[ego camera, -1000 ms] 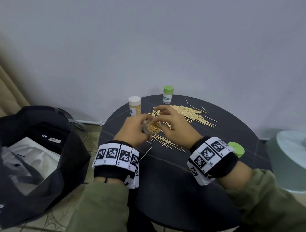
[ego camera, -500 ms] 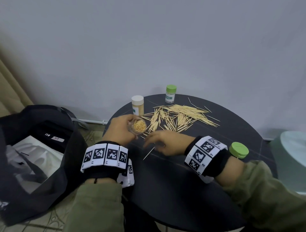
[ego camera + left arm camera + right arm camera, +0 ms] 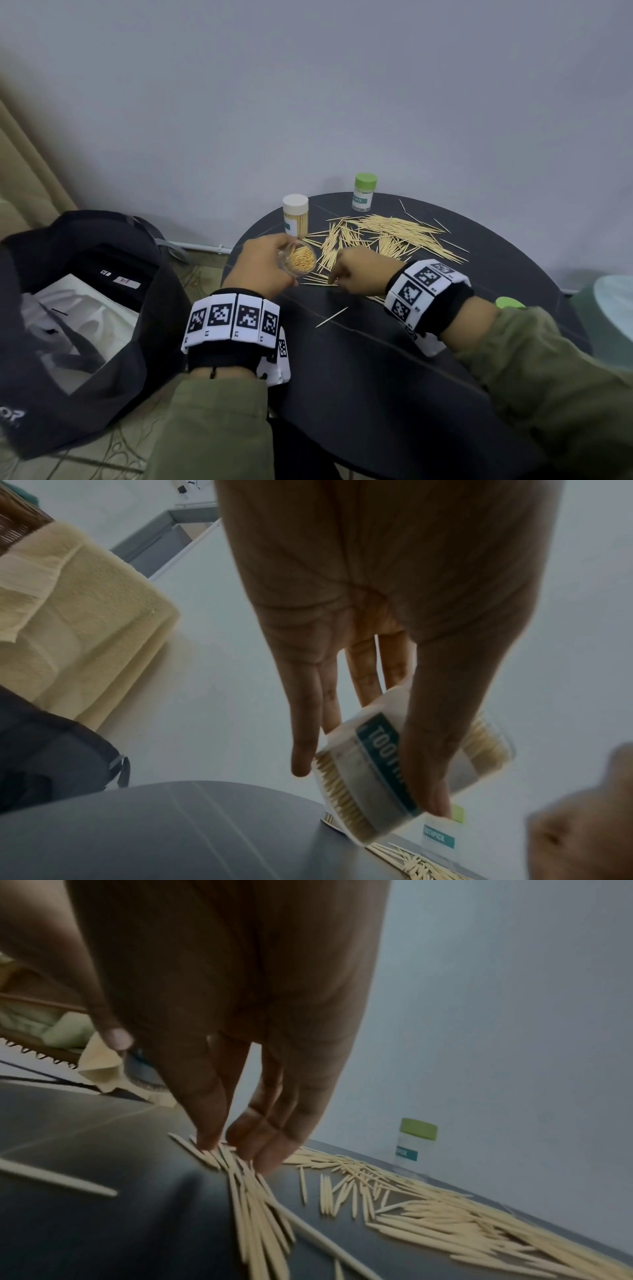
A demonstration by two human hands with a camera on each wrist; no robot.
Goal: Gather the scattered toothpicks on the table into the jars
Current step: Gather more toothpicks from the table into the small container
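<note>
the left hand (image 3: 260, 267) grips an open, tilted jar (image 3: 300, 257) packed with toothpicks, a white-capped full jar (image 3: 295, 215) and green-capped jar (image 3: 364, 192) stand behind, and the right hand (image 3: 363, 272) presses its bent fingertips (image 3: 236, 1137) on scattered toothpicks (image 3: 387, 236) across the black table (image 3: 376, 394).

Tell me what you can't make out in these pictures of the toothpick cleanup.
- Loose green lid: head view, mostly hidden behind the right wrist.
- Open jar label: left wrist view, the thumb of the left hand covers its middle.
- Right hand: motion blur hides whether its fingertips pinch any toothpicks.
- Green-capped jar: contents unclear, too small.
</note>
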